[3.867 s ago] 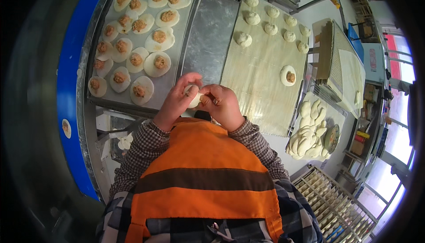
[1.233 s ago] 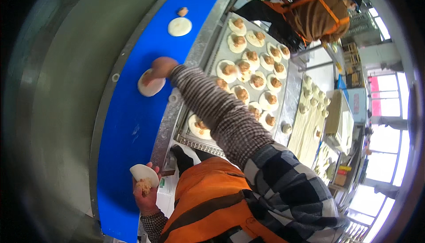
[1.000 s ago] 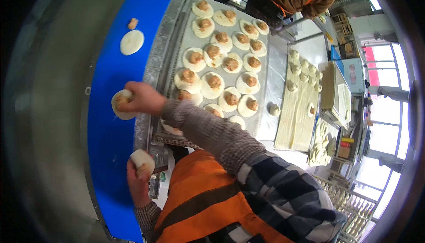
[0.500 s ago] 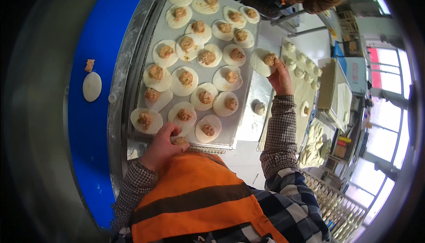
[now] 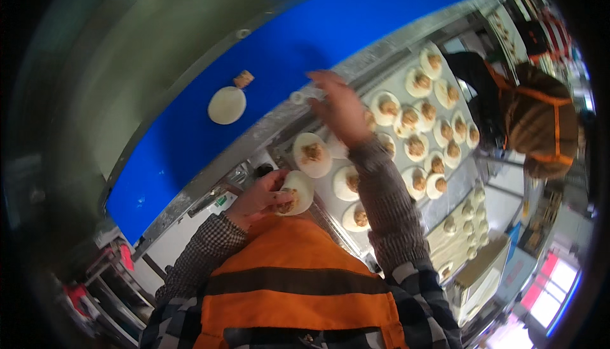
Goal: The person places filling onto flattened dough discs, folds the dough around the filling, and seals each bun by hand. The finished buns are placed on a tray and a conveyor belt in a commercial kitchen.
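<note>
In my left hand [image 5: 259, 198], low in front of my orange apron, is a round dough wrapper [image 5: 302, 189] with a lump of minced filling, gripped by its near side. My right hand [image 5: 340, 107] hovers over the metal rail beside the blue conveyor belt [image 5: 190, 146], its fingers stretched out, blurred and holding nothing. On the belt lies a plain dough wrapper [image 5: 227, 106], a small block of filling [image 5: 243, 79] touching its upper edge. Several filled wrappers cover the metal tray [image 5: 459, 181] to the right, one filled wrapper [image 5: 312, 155] close to my left hand. My right forearm hides part of the tray.
A floury metal rail [image 5: 406, 43] runs between belt and tray. Beyond the tray's far right side is a co-worker [image 5: 540, 120] in brown with orange straps. Round dough pieces [image 5: 470, 212] sit on a board at the right, near a cardboard box [image 5: 480, 266].
My right hand has let go of its filled wrapper and swung left to the belt's edge. My left hand has lifted a filled wrapper. The view has turned toward the belt.
</note>
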Action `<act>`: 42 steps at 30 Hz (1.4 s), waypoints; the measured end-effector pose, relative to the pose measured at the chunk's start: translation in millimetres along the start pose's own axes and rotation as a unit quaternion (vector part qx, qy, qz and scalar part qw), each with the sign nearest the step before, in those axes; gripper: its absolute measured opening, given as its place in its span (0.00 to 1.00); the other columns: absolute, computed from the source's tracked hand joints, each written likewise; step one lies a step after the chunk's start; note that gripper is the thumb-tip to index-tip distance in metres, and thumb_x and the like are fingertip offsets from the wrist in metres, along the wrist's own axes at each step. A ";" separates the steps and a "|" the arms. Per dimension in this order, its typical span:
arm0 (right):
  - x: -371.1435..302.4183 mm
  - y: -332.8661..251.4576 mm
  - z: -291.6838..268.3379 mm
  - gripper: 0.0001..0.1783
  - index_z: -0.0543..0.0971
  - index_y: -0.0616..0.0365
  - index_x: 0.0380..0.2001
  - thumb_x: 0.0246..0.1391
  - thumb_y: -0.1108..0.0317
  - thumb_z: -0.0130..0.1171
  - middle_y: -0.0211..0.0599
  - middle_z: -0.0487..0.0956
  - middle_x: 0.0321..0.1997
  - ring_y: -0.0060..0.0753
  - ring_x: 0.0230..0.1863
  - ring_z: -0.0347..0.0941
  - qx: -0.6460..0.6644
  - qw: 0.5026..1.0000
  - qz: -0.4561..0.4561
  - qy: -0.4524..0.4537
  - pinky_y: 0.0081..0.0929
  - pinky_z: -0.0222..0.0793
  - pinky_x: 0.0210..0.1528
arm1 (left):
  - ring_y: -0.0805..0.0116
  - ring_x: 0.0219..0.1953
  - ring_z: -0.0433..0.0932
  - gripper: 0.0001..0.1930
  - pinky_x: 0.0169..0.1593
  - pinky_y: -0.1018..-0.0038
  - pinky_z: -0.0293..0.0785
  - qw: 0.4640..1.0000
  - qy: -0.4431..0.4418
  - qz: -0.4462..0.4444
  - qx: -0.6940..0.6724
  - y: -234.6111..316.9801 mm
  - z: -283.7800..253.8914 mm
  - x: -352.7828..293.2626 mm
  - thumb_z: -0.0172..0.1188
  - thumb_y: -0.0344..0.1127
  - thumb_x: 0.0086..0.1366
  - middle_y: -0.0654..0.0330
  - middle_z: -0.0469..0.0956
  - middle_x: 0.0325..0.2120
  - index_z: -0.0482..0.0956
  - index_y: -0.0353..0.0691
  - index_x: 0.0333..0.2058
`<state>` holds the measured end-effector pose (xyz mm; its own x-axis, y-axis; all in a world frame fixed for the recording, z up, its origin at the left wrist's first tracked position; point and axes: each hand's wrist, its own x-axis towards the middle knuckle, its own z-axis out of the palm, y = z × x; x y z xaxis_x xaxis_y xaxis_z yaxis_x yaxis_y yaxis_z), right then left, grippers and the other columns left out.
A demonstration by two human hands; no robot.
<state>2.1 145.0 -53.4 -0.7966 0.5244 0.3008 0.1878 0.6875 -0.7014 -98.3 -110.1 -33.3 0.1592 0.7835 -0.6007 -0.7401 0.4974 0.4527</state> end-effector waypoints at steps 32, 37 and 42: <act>68.1 -285.1 370.4 0.35 0.77 0.61 0.49 0.44 0.46 0.68 0.51 0.77 0.47 0.45 0.47 0.75 -0.003 0.904 -0.036 -0.426 0.40 0.72 0.49 | 0.60 0.53 0.71 0.20 0.57 0.62 0.69 0.774 0.249 0.437 -0.384 -152.1 -196.8 -266.7 0.53 0.42 0.68 0.55 0.73 0.50 0.69 0.36 0.53; 39.7 -316.3 469.7 0.19 0.84 0.50 0.24 0.38 0.47 0.66 0.39 0.82 0.29 0.42 0.38 0.77 -0.136 0.877 -0.102 -0.449 0.44 0.70 0.34 | 0.62 0.51 0.72 0.18 0.55 0.63 0.69 0.807 0.290 0.397 -0.328 -152.0 -199.2 -270.8 0.52 0.41 0.67 0.56 0.74 0.48 0.71 0.37 0.51; -5.6 -341.6 525.6 0.14 0.83 0.55 0.28 0.42 0.57 0.61 0.50 0.78 0.26 0.51 0.28 0.76 0.133 0.907 -0.092 -0.389 0.46 0.70 0.32 | 0.61 0.53 0.71 0.22 0.56 0.63 0.68 0.834 0.282 0.352 -0.317 -141.0 -202.9 -275.9 0.54 0.42 0.64 0.56 0.74 0.49 0.70 0.37 0.53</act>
<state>-359.6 -356.8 -155.0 -0.9842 -0.1712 -0.0450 -0.0531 0.5283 -0.8474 -170.4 -472.0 -65.2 -0.6608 0.4088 -0.6294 -0.7461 -0.4490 0.4917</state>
